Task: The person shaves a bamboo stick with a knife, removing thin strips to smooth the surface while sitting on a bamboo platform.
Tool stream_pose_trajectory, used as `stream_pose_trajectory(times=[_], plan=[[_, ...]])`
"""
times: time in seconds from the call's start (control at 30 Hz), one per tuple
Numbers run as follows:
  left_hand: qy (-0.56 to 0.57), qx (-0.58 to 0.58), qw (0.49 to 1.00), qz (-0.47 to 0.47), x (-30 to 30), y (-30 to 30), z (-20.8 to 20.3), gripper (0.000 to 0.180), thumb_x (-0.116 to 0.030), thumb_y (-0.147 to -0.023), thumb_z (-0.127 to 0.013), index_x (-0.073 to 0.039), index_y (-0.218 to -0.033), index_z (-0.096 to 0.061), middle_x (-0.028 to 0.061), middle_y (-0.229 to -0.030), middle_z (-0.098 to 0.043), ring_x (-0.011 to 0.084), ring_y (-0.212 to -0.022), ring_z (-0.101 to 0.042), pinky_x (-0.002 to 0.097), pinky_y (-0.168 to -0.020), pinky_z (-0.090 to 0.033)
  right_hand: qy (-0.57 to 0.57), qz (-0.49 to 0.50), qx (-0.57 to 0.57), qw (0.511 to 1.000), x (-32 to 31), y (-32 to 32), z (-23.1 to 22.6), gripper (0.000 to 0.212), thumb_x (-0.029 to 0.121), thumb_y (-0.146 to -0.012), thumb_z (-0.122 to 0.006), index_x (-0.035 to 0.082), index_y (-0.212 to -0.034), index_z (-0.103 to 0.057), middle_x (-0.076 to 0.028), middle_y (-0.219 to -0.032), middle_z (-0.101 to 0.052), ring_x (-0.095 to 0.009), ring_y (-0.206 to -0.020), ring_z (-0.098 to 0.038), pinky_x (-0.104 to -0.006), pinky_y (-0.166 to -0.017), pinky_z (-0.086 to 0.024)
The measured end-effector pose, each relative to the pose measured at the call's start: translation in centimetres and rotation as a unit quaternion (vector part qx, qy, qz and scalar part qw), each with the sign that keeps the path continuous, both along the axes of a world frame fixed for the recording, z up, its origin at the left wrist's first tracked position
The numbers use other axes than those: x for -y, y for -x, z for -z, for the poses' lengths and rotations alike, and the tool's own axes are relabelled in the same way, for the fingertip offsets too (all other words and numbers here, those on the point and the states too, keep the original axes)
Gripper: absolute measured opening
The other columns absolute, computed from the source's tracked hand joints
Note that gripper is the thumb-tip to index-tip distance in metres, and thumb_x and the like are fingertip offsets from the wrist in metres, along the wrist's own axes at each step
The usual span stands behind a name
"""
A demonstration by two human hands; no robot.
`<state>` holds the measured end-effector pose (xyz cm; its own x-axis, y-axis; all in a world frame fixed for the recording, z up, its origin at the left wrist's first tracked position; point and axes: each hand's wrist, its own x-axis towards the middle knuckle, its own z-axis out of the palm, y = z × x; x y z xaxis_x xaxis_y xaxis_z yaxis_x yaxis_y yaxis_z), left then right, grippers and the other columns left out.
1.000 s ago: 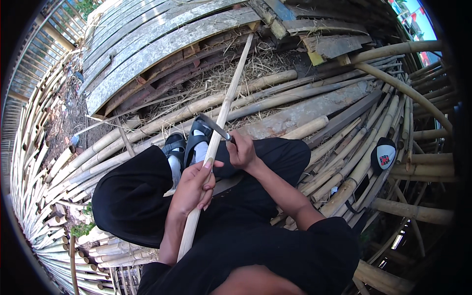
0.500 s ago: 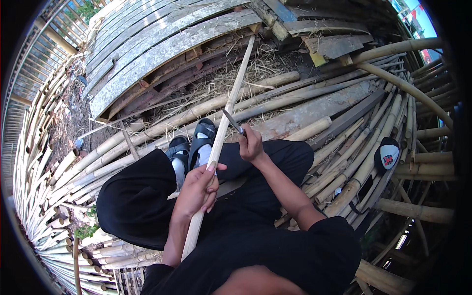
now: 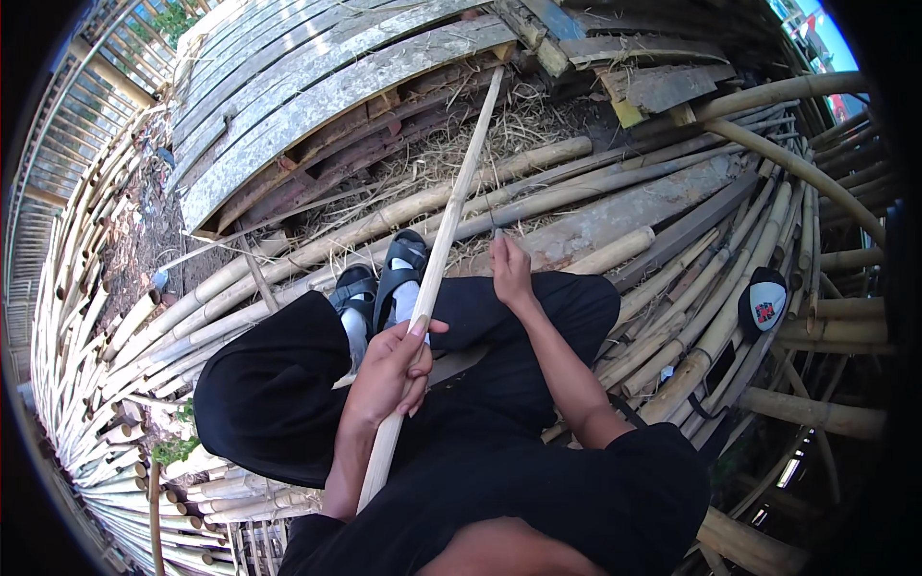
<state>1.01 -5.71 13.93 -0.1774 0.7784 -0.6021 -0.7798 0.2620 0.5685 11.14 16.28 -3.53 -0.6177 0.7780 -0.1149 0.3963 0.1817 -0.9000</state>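
A long pale split-bamboo strip (image 3: 447,235) runs slantwise from beside my body, across my lap, up to the edge of the wooden platform. My left hand (image 3: 387,370) is closed round its lower part, thumb on top and the index finger pointing across. Just right of the strip, my right hand (image 3: 512,271) grips a knife (image 3: 497,233). Its thin blade points away from me, seen nearly edge-on and hard to make out, and looks apart from the strip. The handle is mostly hidden in the fist.
My sandalled feet (image 3: 399,274) rest left of the strip. Bamboo poles (image 3: 384,226) lie beyond them, with more stacked at left and right. Past these are dry shavings (image 3: 523,120) and a slatted wooden platform (image 3: 317,106). A black-and-white cap-like thing (image 3: 765,300) sits on the poles at right.
My right hand has drawn the knife off the strip, a little to the right, and the blade has turned to point away from me. My left hand keeps its grip.
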Motion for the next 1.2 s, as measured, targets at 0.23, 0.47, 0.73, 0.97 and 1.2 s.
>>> stream_pose_trajectory(times=[0.23,0.47,0.73,0.97,1.2], plan=[[-0.008,-0.006,1.000,-0.001,-0.1,-0.2,0.1,0.037,-0.028,-0.103,-0.035,0.003,-0.115,-0.050,-0.0030,-0.055,-0.034,0.0059,-0.027,-0.032,0.0221,-0.028,-0.033,-0.128,-0.108,0.014,0.986,0.0,0.3,-3.0,0.030,0.027,-0.097,-0.047,-0.001,-0.093,-0.058,-0.027,-0.072,-0.058,-0.045,-0.073,-0.059,-0.0503,-0.060,-0.044],[0.003,0.002,1.000,0.001,0.0,-0.4,0.6,0.036,-0.028,-0.103,-0.035,0.003,-0.115,-0.051,-0.0032,-0.056,-0.033,0.0052,-0.028,-0.031,0.0217,-0.028,-0.031,-0.240,-0.163,0.053,0.955,-2.3,0.5,-0.9,0.028,0.029,-0.096,-0.049,0.002,-0.093,-0.054,-0.024,-0.063,-0.057,-0.046,-0.066,-0.057,-0.0519,-0.057,-0.044],[0.013,-0.022,1.000,0.010,-0.2,-0.3,0.2,0.037,-0.030,-0.103,-0.037,0.003,-0.114,-0.050,-0.0034,-0.056,-0.033,0.0053,-0.028,-0.031,0.0216,-0.028,-0.031,-0.250,-0.056,0.156,0.954,-2.5,1.7,-0.6,0.033,0.033,-0.098,-0.043,0.002,-0.090,-0.054,-0.023,-0.065,-0.059,-0.046,-0.067,-0.059,-0.0551,-0.059,-0.044],[0.010,-0.036,0.999,0.020,-0.3,-0.4,0.2,0.038,-0.032,-0.103,-0.037,0.002,-0.114,-0.050,-0.0033,-0.056,-0.033,0.0053,-0.028,-0.031,0.0219,-0.028,-0.032,-0.234,-0.039,0.090,0.967,-6.1,-0.2,-1.0,0.036,0.031,-0.099,-0.042,-0.001,-0.092,-0.057,-0.025,-0.070,-0.061,-0.047,-0.071,-0.058,-0.0531,-0.062,-0.043],[-0.005,-0.016,1.000,0.006,-0.4,-0.2,0.1,0.037,-0.029,-0.103,-0.036,0.004,-0.115,-0.050,-0.0032,-0.056,-0.033,0.0059,-0.027,-0.031,0.0222,-0.028,-0.033,-0.116,-0.139,-0.010,0.983,-3.0,1.5,-2.4,0.031,0.029,-0.098,-0.045,0.000,-0.092,-0.054,-0.022,-0.064,-0.057,-0.044,-0.068,-0.058,-0.0490,-0.059,-0.042]])
